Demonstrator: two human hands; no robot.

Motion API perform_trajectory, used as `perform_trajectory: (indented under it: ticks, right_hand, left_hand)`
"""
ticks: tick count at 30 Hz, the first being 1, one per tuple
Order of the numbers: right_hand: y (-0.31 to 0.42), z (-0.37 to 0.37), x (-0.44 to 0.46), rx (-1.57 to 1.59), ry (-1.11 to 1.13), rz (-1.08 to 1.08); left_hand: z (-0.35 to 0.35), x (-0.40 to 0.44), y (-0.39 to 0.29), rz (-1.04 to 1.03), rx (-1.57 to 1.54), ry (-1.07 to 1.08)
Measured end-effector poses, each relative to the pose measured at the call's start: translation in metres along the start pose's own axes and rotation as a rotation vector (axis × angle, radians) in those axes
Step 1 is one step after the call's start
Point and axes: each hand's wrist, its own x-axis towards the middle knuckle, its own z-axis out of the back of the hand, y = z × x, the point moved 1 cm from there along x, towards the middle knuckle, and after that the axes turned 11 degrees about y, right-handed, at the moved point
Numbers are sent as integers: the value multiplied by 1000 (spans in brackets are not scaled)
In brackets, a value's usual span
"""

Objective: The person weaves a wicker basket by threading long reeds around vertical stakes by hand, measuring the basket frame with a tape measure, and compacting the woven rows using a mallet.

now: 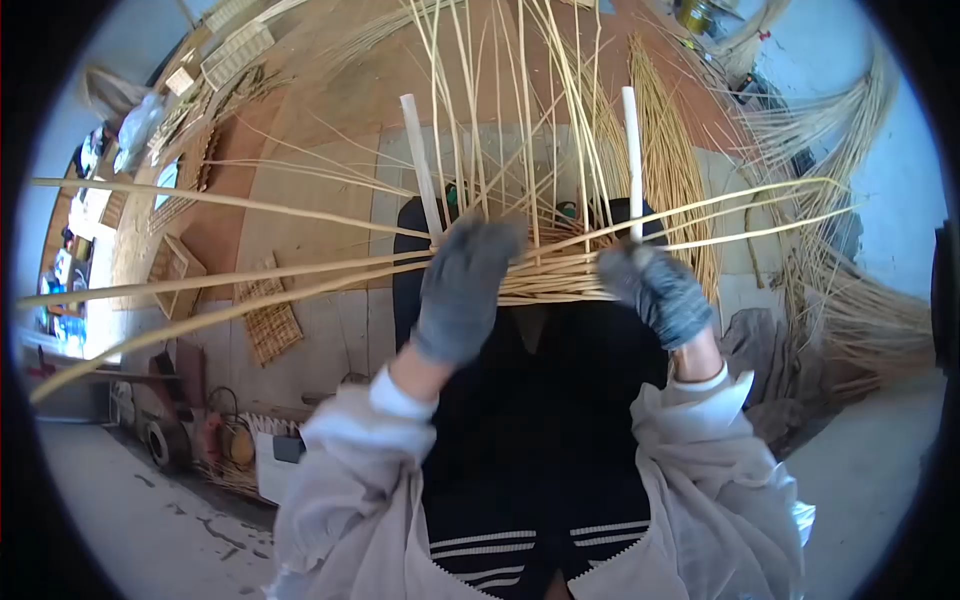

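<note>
left hand (465,285): half-curled at weave (560,282), grip unclear
right hand (655,292): curled there, grip unclear
floor (340,345): below both hands
wall (910,170): well right of right hand

pale bluish wall (905,190), grey floor (110,510) (dark-marked), bright light (128,235) leftward

Grey-gloved hands (462,290) (660,292) are at both ends of a wicker weave (560,280), beside pale sticks (420,165) (633,150).

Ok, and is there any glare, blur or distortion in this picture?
Head view: glare washes out the far left; head view: left hand and right hand look smeared, while the woven rods between them look crisper; head view: fisheye curvature, dark rounded edges.
</note>
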Motion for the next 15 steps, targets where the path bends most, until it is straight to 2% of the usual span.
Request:
perform_trajectory:
  ticks: [1, 2, 5, 7, 8, 9, 11, 12, 13, 15]
  right_hand:
    - [1, 6, 2, 155, -91, 299]
    - [9, 9, 5, 354, -9, 323]
    - [7, 10, 16, 466, -71, 321]
    - [15, -22, 13, 367, -183, 444]
    - [19, -39, 6, 327, -95, 501]
    - [20, -45, 1, 287, -4, 556]
    - [5, -14, 5, 225, -7, 575]
    - [-4, 4, 11, 236, -93, 444]
    - [-3, 14, 17, 240, -173, 322]
    - [-3, 5, 16, 230, -212, 386]
  left_hand:
    - [-11, 26, 11, 86, 28, 85]
    - [-24, 47, 24, 169, 52, 176]
    - [-69, 71, 64, 133, 43, 293]
    - [-87, 83, 66, 340, 141, 924]
    - [-82, 74, 68, 240, 56, 776]
    - [-87, 67, 76, 250, 53, 777]
    - [-102, 61, 88, 186, -311, 511]
    - [-71, 58, 56, 217, -113, 431]
    - [-44, 60, 24, 212, -112, 410]
    - [-21, 55, -20, 716, -138, 670]
